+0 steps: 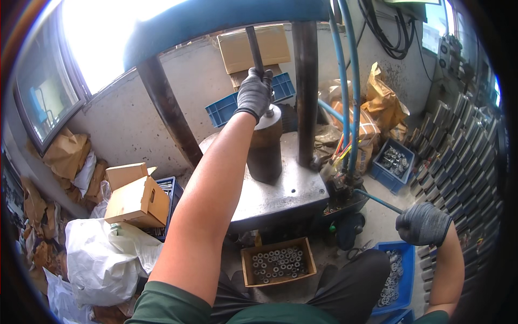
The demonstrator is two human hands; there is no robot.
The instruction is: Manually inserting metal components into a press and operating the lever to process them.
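Observation:
My left hand (254, 96), in a grey knit glove, is closed around the lower end of a dark steel rod (253, 46). The rod hangs from the blue crossbeam (226, 27) of a press. Just below the hand, a small shiny metal piece (270, 112) stands on a thick steel cylinder (265, 154); my glove partly hides it. The cylinder rests upright on the press's metal bed (294, 186). Off to the right, my gloved right hand (424, 224) is wrapped round the end of a blue lever (380, 201), which runs to the valve unit beside the bed.
A carton of metal rings (278, 264) sits below the bed. Blue bins hold washers (393, 275) and metal parts (395, 160). Press columns (306, 97) and blue hoses (342, 81) rise near my arms. Stacked metal bars (464, 162) line the right; an open cardboard box (137, 200) stands left.

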